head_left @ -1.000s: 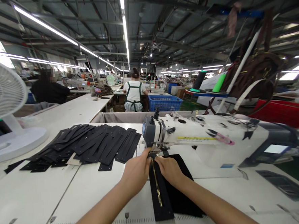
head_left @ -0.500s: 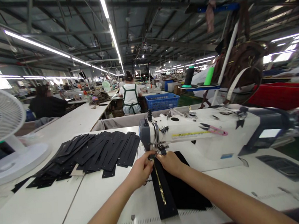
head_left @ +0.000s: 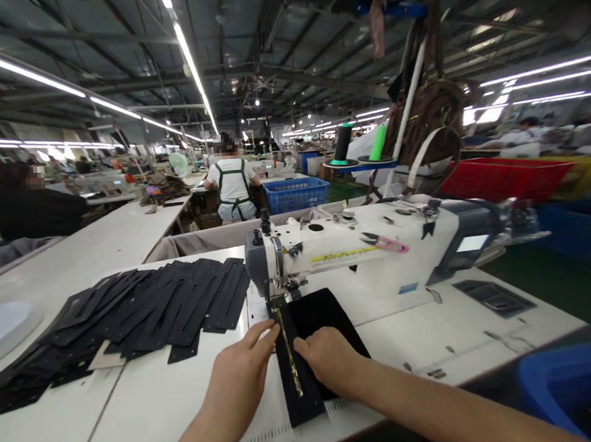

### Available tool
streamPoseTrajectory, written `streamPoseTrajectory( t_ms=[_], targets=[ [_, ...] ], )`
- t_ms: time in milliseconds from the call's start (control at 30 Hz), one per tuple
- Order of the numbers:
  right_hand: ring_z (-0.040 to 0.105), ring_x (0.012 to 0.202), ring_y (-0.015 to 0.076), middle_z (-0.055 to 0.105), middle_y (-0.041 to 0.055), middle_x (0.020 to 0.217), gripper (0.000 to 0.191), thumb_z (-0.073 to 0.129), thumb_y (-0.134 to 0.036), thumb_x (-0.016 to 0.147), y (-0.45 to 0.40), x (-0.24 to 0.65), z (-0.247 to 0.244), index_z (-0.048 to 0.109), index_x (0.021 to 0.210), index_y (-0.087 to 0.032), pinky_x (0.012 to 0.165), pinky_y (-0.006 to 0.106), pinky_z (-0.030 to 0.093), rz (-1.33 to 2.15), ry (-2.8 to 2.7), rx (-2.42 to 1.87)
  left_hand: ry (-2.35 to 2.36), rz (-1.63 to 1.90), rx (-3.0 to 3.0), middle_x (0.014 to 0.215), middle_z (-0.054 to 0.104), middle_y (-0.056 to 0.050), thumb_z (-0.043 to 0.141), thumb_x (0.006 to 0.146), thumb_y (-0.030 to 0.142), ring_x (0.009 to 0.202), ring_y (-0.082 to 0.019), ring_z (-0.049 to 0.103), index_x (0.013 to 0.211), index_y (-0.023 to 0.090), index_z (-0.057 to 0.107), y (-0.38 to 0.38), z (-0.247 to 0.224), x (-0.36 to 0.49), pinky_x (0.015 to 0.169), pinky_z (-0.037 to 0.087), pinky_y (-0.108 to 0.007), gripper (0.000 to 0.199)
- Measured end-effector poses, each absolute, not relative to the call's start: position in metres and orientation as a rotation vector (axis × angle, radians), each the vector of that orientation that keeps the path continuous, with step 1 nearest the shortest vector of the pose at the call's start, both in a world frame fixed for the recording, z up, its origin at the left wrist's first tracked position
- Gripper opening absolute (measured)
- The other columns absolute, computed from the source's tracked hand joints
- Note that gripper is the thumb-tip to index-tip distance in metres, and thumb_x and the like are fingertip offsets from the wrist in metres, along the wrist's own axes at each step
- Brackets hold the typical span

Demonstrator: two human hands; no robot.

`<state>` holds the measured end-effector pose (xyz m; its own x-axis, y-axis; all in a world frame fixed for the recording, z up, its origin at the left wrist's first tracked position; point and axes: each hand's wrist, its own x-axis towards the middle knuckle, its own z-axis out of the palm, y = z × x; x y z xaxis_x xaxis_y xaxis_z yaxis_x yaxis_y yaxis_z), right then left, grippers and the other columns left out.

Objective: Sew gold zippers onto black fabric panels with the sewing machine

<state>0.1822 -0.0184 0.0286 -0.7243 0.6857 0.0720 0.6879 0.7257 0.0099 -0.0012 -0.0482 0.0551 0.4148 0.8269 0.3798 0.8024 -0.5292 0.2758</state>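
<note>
With my left hand [head_left: 238, 379] loosely bent and right hand [head_left: 334, 360] curled, any pinch unclear, I seemingly steady the black strip [head_left: 309, 408] by the sewing machine [head_left: 381, 276], which calls for straight alignment.

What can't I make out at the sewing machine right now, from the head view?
All in the head view:
- Needle tip: too small and dark beneath the machine head.
- Right hand: curled fingers hidden by its own back.
- Black panel: partly covered by the strip and right hand.
- Lit screen: washed out, unreadable.
- Round white base: cut off by the left edge.
</note>
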Motion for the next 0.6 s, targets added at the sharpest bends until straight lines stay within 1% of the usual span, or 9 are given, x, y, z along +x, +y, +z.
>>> streamPoseTrajectory(
  t_ms=[33, 67, 133, 267, 367, 433, 500, 567, 600],
  targets=[
    [0.062, 0.066, 0.0224, 0.066, 0.0101, 0.076, 0.020, 0.043, -0.009, 0.078, -0.021, 0.180, 0.029, 0.057, 0.093, -0.010, 0.058, 0.031, 0.041, -0.048, -2.870, -1.113, 1.384, 0.746, 2.724, 0.122, 0.055, -0.008, 0.037, 0.081, 0.008, 0.102, -0.021, 0.058, 0.114, 0.021, 0.056, -0.045, 0.052, -0.002, 0.084, 0.049, -0.035, 0.040],
    [0.062, 0.068, 0.0221, 0.066, 0.0103, 0.079, 0.021, 0.044, -0.010, 0.078, -0.021, 0.178, 0.030, 0.056, 0.096, -0.010, 0.059, 0.030, 0.042, -0.045, -2.877, -1.092, 1.255, 0.740, 2.826, 0.123, 0.055, -0.008, 0.036, 0.079, 0.005, 0.106, -0.020, 0.056, 0.114, 0.021, 0.056, -0.040, 0.049, -0.002, 0.089, 0.047, -0.036, 0.043],
    [0.063, 0.069, 0.0217, 0.067, 0.0104, 0.080, 0.023, 0.045, -0.012, 0.079, -0.015, 0.174, 0.033, 0.055, 0.099, -0.011, 0.058, 0.029, 0.042, -0.049, -2.882, -1.087, 1.083, 0.715, 2.943, 0.116, 0.060, -0.008, 0.036, 0.076, 0.000, 0.107, -0.020, 0.055, 0.112, 0.020, 0.057, -0.023, 0.039, -0.002, 0.092, 0.045, -0.038, 0.047],
    [0.063, 0.064, 0.0227, 0.066, 0.0116, 0.073, 0.018, 0.043, -0.015, 0.080, 0.003, 0.174, 0.041, 0.057, 0.092, -0.011, 0.054, 0.029, 0.043, -0.096, -2.807, -1.233, 1.103, 0.692, 2.971, 0.105, 0.065, -0.010, 0.038, 0.074, 0.001, 0.096, -0.020, 0.061, 0.105, 0.018, 0.060, 0.005, 0.028, -0.001, 0.083, 0.051, -0.037, 0.042],
    [0.063, 0.062, 0.0228, 0.067, 0.0105, 0.071, 0.014, 0.045, -0.016, 0.079, 0.003, 0.177, 0.047, 0.057, 0.085, -0.012, 0.053, 0.029, 0.043, -0.108, -2.795, -1.235, 1.050, 0.720, 3.003, 0.092, 0.066, -0.008, 0.041, 0.080, 0.007, 0.088, -0.020, 0.062, 0.094, 0.019, 0.062, 0.005, 0.034, 0.001, 0.078, 0.052, -0.036, 0.028],
    [0.063, 0.059, 0.0216, 0.067, 0.0077, 0.069, 0.013, 0.049, -0.017, 0.076, -0.003, 0.179, 0.049, 0.058, 0.085, -0.014, 0.049, 0.027, 0.041, -0.096, -2.842, -1.140, 0.948, 0.802, 3.046, 0.077, 0.064, -0.005, 0.039, 0.086, 0.012, 0.080, -0.018, 0.061, 0.083, 0.019, 0.062, -0.002, 0.038, 0.002, 0.083, 0.049, -0.038, 0.024],
    [0.062, 0.055, 0.0211, 0.067, 0.0061, 0.067, 0.014, 0.052, -0.020, 0.074, -0.011, 0.182, 0.047, 0.059, 0.085, -0.015, 0.045, 0.026, 0.039, -0.092, -2.888, -1.013, 0.796, 0.880, 3.103, 0.068, 0.061, -0.002, 0.034, 0.089, 0.013, 0.072, -0.014, 0.060, 0.077, 0.019, 0.060, -0.009, 0.041, 0.003, 0.093, 0.043, -0.040, 0.030],
    [0.061, 0.052, 0.0206, 0.066, 0.0052, 0.064, 0.014, 0.053, -0.025, 0.075, -0.020, 0.185, 0.042, 0.061, 0.082, -0.016, 0.040, 0.026, 0.037, -0.094, -2.932, -0.913, 0.676, 0.836, 3.123, 0.066, 0.060, 0.000, 0.031, 0.090, 0.012, 0.069, -0.013, 0.059, 0.078, 0.021, 0.060, -0.015, 0.041, 0.004, 0.098, 0.039, -0.039, 0.033],
    [0.061, 0.050, 0.0195, 0.066, 0.0039, 0.062, 0.012, 0.053, -0.025, 0.076, -0.023, 0.187, 0.039, 0.062, 0.079, -0.017, 0.039, 0.025, 0.035, -0.083, -2.932, -0.911, 0.634, 0.782, 3.112, 0.068, 0.060, 0.000, 0.033, 0.090, 0.013, 0.069, -0.013, 0.059, 0.079, 0.023, 0.061, -0.017, 0.041, 0.005, 0.096, 0.041, -0.036, 0.031]
  ],
)
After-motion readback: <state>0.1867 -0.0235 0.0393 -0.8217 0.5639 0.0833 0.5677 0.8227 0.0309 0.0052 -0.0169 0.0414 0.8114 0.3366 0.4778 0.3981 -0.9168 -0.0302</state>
